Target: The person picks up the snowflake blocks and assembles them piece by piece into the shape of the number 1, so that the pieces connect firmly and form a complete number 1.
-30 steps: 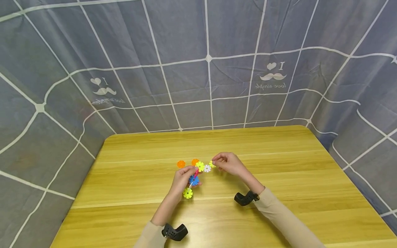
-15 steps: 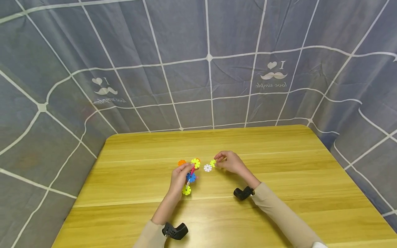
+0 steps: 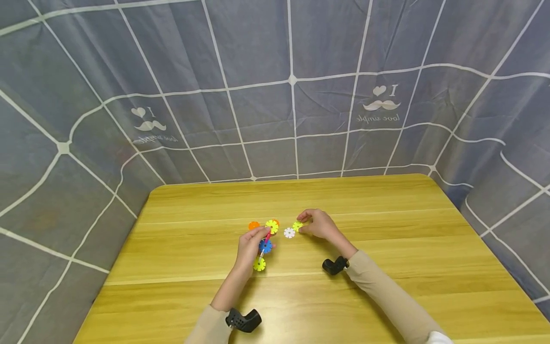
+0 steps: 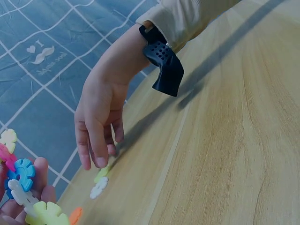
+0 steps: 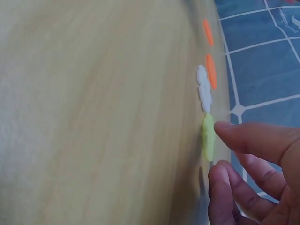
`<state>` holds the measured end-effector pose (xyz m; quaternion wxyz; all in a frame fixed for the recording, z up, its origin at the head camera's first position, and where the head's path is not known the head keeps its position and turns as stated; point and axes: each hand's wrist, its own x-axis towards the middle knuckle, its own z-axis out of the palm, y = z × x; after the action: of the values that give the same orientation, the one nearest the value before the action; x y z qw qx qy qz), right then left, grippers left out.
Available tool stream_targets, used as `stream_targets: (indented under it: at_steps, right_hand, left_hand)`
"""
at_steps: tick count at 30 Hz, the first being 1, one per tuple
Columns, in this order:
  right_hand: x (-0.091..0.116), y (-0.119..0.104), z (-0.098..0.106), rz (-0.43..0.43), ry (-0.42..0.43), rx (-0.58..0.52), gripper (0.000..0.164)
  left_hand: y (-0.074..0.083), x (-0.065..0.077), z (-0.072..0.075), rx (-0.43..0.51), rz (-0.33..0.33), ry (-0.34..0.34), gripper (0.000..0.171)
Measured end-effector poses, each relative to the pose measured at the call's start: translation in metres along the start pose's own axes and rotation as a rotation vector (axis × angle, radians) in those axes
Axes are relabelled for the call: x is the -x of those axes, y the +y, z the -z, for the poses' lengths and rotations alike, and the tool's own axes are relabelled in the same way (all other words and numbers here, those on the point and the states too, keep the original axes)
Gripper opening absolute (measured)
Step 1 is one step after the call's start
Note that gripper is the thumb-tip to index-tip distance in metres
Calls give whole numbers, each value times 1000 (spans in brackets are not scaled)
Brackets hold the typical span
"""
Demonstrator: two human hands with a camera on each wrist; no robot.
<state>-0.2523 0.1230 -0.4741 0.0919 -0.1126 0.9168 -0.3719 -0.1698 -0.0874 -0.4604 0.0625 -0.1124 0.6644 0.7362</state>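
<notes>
My left hand (image 3: 248,246) pinches a chain of slotted plastic building discs. The chain joins a yellow disc (image 3: 271,226), a pink disc (image 4: 6,155), a blue disc (image 3: 265,246), a white disc (image 4: 21,192) and a second yellow disc (image 3: 259,264) at the lower end. To the right, my right hand (image 3: 320,224) is low over the table, thumb and fingers parted around the edge of a loose yellow disc (image 5: 208,137) lying flat. A loose white disc (image 3: 290,232) lies just left of that one.
Two orange discs lie on the wooden table (image 3: 365,296) beyond my left hand: one orange disc (image 3: 254,225) to the left, another orange disc (image 3: 277,222) partly behind the chain. A grey curtain (image 3: 258,110) with white lines surrounds the table's back and sides.
My left hand has drawn the chain slightly left, away from the loose white disc. The right hand's thumb and fingers have spread apart at the loose yellow disc.
</notes>
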Motion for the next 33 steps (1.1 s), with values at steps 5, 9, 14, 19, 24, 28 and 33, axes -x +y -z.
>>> stream_targets:
  at_steps: [5,9,14,19,24,28,33]
  right_hand:
    - [-6,4,-5,-48,-6,37,25]
    - [-9,3,-6,-56,-14,82,26]
    - [-11,0,-5,-67,-34,113,28]
    - [-14,0,-3,-84,-57,130,27]
    - [-14,0,-1,-96,-65,122,26]
    - [-12,1,0,-120,-66,82,25]
    - [-8,4,2,-113,-75,18,22]
  left_hand:
    - [1,1,-1,2,11,-6,31]
    - [2,2,-2,4,15,-3,32]
    - [2,1,-3,9,14,-1,33]
    - [4,1,-4,7,10,-12,33]
    - [4,2,-4,13,0,-23,34]
    - [3,2,-4,6,1,-17,36]
    - [1,2,-4,15,4,-11,38]
